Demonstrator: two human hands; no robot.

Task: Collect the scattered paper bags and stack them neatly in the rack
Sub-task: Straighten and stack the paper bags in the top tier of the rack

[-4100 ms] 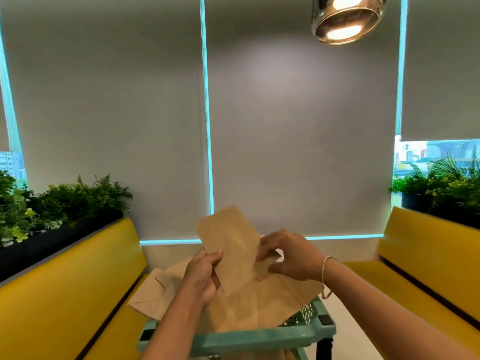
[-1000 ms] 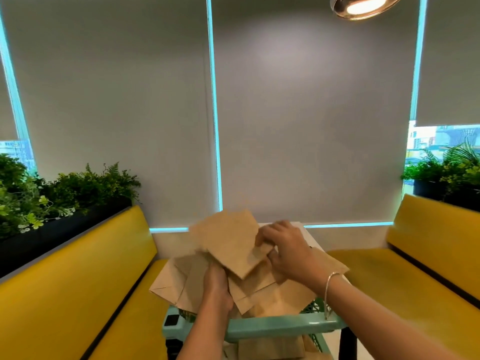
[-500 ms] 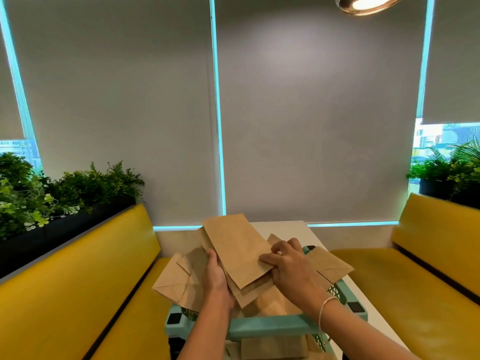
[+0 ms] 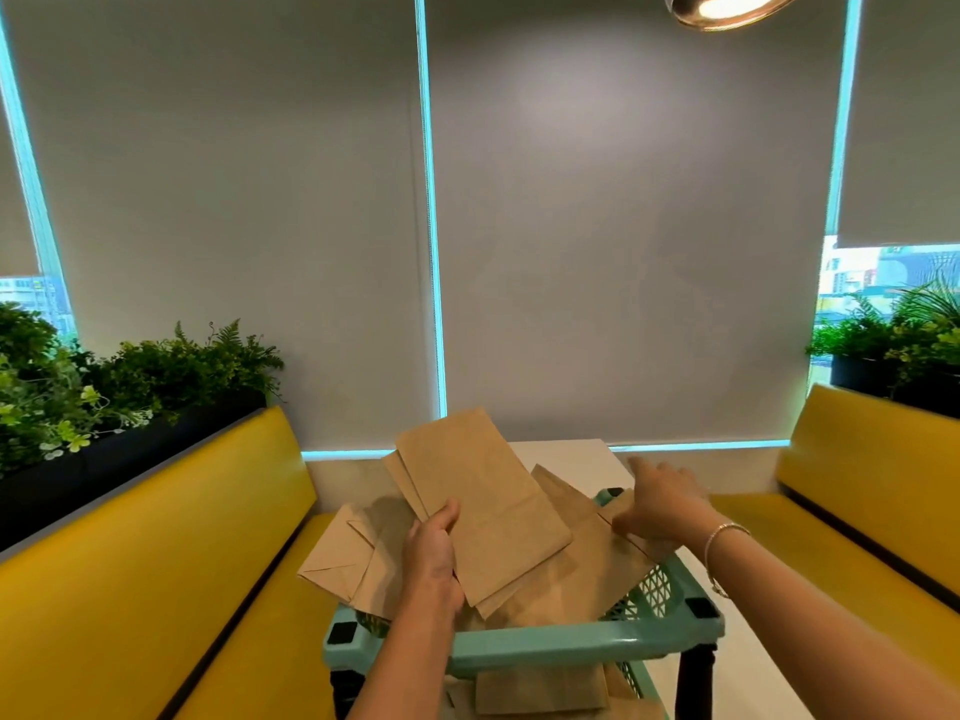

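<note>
Paper bags [image 4: 483, 517]: flat, brown, creased, overlapping loosely.

Yellow benches [image 4: 156, 537], leafy planters [image 4: 104, 387], grey roller blinds [image 4: 234, 200], ceiling lamp [image 4: 727, 7], white table [image 4: 566, 454].

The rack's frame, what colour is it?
Mint green rack frame with black corner caps, clearest in the head view.

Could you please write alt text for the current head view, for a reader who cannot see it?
A person's left hand grips a small stack of brown paper bags above a teal rack heaped with loose bags, while the right hand reaches over bags at the rack's right side. Yellow benches flank it, beneath grey window blinds.
</note>
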